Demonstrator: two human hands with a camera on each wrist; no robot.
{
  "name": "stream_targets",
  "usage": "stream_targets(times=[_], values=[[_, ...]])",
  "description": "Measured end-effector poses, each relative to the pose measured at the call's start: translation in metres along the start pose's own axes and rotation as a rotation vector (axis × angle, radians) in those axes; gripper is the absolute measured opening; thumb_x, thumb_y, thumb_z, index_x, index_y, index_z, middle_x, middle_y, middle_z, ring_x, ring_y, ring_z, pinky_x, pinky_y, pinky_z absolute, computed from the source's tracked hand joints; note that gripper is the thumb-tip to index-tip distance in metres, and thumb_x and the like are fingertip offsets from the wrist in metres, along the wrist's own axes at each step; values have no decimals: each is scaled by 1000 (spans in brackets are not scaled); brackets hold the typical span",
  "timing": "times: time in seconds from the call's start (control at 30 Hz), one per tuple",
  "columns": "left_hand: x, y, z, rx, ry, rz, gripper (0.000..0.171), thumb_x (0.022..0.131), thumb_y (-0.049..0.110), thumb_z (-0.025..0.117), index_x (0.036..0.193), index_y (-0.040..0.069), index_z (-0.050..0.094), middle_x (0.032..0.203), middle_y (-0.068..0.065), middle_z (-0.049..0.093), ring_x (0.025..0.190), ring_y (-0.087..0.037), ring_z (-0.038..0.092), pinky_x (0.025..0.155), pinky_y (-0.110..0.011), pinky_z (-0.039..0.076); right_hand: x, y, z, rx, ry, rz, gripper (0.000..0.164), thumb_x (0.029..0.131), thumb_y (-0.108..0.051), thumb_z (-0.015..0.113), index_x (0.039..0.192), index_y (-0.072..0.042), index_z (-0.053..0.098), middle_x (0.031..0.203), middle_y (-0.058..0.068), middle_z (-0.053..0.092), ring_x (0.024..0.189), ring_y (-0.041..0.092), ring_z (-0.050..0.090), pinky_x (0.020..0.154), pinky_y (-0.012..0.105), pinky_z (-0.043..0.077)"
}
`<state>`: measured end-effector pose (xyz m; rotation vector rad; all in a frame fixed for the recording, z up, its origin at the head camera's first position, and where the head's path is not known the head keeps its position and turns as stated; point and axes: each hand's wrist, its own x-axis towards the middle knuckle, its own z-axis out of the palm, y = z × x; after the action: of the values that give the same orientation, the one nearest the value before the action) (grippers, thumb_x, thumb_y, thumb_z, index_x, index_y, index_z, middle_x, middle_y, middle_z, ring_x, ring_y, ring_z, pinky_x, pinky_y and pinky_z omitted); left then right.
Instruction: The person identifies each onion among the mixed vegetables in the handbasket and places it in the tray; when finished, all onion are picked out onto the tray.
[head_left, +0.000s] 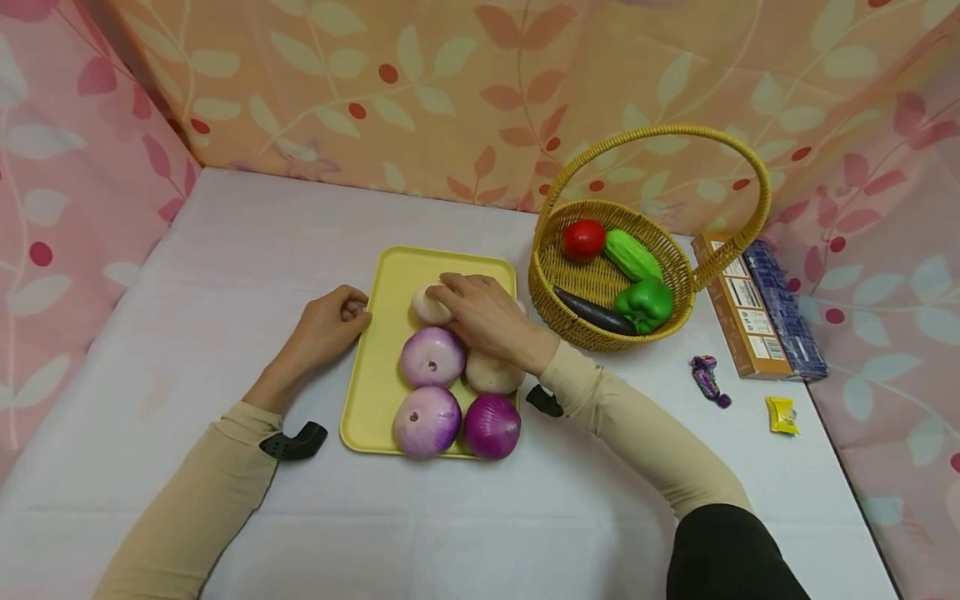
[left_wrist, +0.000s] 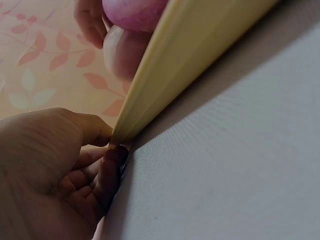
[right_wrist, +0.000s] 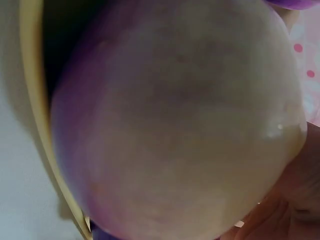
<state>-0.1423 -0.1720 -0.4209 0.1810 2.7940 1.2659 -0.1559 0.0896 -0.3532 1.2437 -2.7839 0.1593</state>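
Observation:
A yellow tray point(head_left: 367, 417) lies on the table with several onions on it. My left hand point(head_left: 326, 325) pinches the tray's left rim; in the left wrist view the thumb lies over the rim and the fingers curl beneath. Near the tray's far end, my right hand point(head_left: 491, 317) holds a pale onion point(head_left: 427, 308), its fingertips over the top. Closer in are two light purple onions point(head_left: 432, 357), a dark purple onion point(head_left: 492, 427) and a whitish onion point(head_left: 491, 375) under my right wrist. That whitish-purple onion point(right_wrist: 185, 120) fills the right wrist view. Something pinkish is mostly hidden behind my right hand.
Right of the tray stands a wicker basket point(head_left: 536, 287) with a tall handle, holding a tomato point(head_left: 583, 241), a green gourd point(head_left: 632, 255), a green pepper point(head_left: 645, 305) and an eggplant point(head_left: 594, 312). Farther right lie boxes point(head_left: 750, 317), a purple-wrapped candy point(head_left: 705, 377) and a yellow packet point(head_left: 782, 415).

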Motion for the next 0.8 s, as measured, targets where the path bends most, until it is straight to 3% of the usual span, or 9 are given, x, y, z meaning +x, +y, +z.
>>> stream_targets(times=[0.6,0.8], values=[[0,1,0,-2,-13,-12,31,94,19,55,118,0,60,99,-12,63,87,-20,56,80,-31,42,-5,-1,-2,-7,-41,11,46,92,-10,58,137,-16,53,141,15,54,135,26,48,108,49,39],[-2,-1,-1,5,-12,-18,31,94,19,54,119,0,59,99,-12,63,87,-21,56,80,-30,42,-14,-5,-7,8,37,34,46,92,-16,62,137,-16,54,139,15,55,130,30,52,106,50,40]])
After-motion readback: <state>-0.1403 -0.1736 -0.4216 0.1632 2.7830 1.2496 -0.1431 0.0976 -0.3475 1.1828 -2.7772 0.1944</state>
